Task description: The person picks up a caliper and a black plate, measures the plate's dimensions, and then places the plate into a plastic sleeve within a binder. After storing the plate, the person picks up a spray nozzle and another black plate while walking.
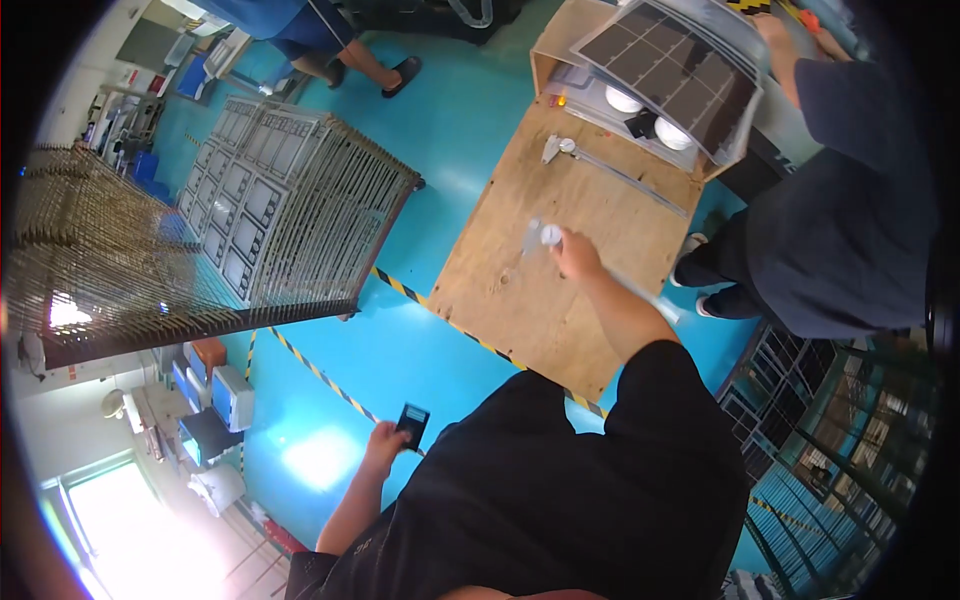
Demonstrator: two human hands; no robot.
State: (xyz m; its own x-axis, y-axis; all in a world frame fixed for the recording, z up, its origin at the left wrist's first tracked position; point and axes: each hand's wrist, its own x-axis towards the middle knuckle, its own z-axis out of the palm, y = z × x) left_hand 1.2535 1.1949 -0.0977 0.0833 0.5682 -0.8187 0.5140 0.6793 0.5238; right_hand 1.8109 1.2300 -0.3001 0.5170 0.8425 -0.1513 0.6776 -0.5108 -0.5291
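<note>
My right hand is closed around a dial caliper, held over the plywood tabletop. Its jaws are blurred and its beam runs under my forearm. Off to the left, above the blue floor, my left hand grips a small black rectangular device with a pale patch near its top; its exact kind is unclear. A second dial caliper lies on the plywood beyond my right hand, its long beam pointing right.
At the table's far end, an open box holds dark gridded panels and white round items. A co-worker stands at right, hand beside the box; another person is far left. Wire-rack stacks fill the left. Striped tape marks the floor.
</note>
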